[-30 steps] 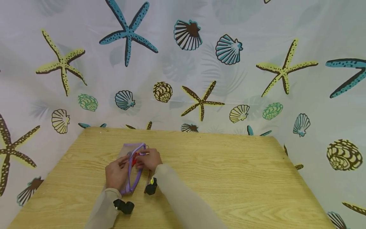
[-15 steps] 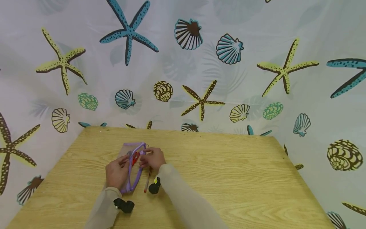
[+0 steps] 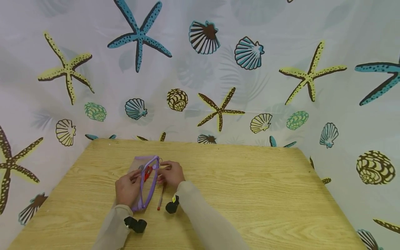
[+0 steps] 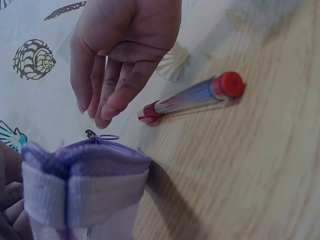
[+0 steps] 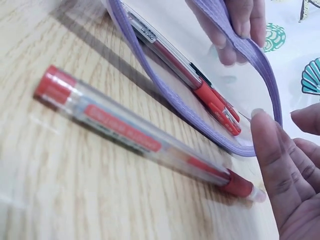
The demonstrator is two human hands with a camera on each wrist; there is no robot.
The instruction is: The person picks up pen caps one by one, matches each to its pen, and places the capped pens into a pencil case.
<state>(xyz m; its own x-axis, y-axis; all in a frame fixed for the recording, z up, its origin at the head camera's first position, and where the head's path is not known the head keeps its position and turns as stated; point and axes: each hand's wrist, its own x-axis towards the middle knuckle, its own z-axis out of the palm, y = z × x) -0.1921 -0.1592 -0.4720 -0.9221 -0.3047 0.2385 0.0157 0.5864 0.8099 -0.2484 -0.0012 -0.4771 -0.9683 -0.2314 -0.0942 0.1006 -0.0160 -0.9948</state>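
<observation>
A clear pencil pouch with purple zipper edging lies at the table's left, its mouth spread wide. My left hand pinches the left edge of that mouth. Inside are red-and-clear pens, partly hidden by the pouch's edge. My right hand is at the right edge of the mouth, fingers loosely bent and holding nothing; whether its thumb touches the edging I cannot tell. Another red-capped clear pen lies on the table just right of the pouch, below the right hand. The left wrist view shows a ring-shaped zipper pull at the pouch's end.
The wood-grain table extends far to the right of the hands. Behind it and at both sides hangs a white curtain printed with starfish and shells. Black wrist cameras are strapped over both sleeves.
My right hand has drawn back to the right, from the red pens inside the pouch to its right edge. More of the loose pen shows. My left hand keeps its place.
</observation>
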